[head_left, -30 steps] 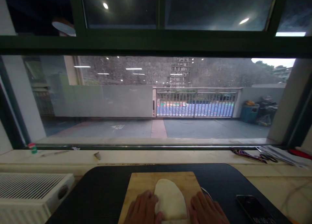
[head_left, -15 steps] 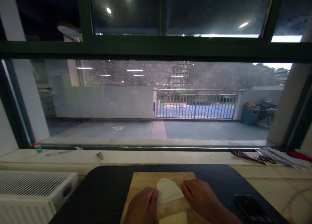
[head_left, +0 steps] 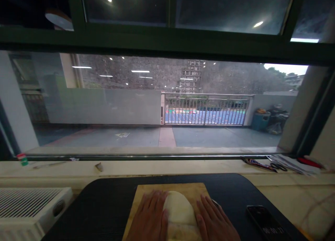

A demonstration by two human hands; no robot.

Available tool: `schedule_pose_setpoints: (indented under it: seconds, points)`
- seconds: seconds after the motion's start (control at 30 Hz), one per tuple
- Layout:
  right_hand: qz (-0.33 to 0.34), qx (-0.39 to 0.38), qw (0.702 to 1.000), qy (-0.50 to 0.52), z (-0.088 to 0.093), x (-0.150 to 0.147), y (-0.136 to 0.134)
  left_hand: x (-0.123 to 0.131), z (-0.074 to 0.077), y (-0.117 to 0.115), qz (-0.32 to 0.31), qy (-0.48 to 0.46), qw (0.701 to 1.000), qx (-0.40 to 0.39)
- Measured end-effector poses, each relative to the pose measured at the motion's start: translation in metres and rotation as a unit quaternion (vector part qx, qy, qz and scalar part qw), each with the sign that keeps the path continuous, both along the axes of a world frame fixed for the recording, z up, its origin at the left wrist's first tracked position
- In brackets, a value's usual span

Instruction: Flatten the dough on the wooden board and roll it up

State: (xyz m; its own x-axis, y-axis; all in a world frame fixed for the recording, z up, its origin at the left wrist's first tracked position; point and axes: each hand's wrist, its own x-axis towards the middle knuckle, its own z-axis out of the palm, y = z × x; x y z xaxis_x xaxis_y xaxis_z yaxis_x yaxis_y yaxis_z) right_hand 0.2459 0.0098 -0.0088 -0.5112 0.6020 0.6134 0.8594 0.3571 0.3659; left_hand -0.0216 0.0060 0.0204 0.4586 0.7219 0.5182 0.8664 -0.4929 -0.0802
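Your left hand (head_left: 150, 216) and right hand (head_left: 213, 221) lie open and flat, palms down, over the ends of a rolling pin (head_left: 182, 231). They flank the pale dough (head_left: 178, 207) on the wooden cutting board (head_left: 170, 187), which sits at the near edge of the dark bench (head_left: 104, 202). You look mid-roll. The next stroke calls for even pressure from both palms. A phone (head_left: 264, 221) lies to the right.

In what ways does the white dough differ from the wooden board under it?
The dough is pale white and rounded; the board is tan wood, flat, with straight edges. The dough is smaller and lies on the board, while the board lies on the dark table. The left hand and the right hand lie flat on either side of the dough, covering parts of the board. Both things lie directly in front of the person.
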Motion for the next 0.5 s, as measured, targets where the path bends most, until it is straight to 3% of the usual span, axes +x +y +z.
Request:
schedule_pose_setpoints:
  seconds: [0.1,0.2,0.33,0.43,0.5]
  points:
    - [-0.028,-0.111,0.992,0.048,0.018,-0.012,-0.008,-0.003,-0.009,0.002,-0.009,0.002,1.000,0.010]
    - [-0.049,-0.232,0.966,0.106,0.040,-0.022,-0.014,-0.005,-0.014,0.004,-0.003,-0.006,1.000,-0.006]
    - [-0.071,-0.298,0.943,0.130,0.062,-0.027,-0.016,-0.007,-0.020,0.009,-0.006,0.024,1.000,0.004]
    - [-0.072,-0.336,0.930,0.130,0.063,-0.025,-0.013,-0.008,-0.023,0.013,-0.014,0.041,0.999,0.019]
    - [-0.059,-0.336,0.932,0.125,0.053,-0.020,-0.009,-0.007,-0.025,0.015,-0.002,0.041,0.998,0.040]
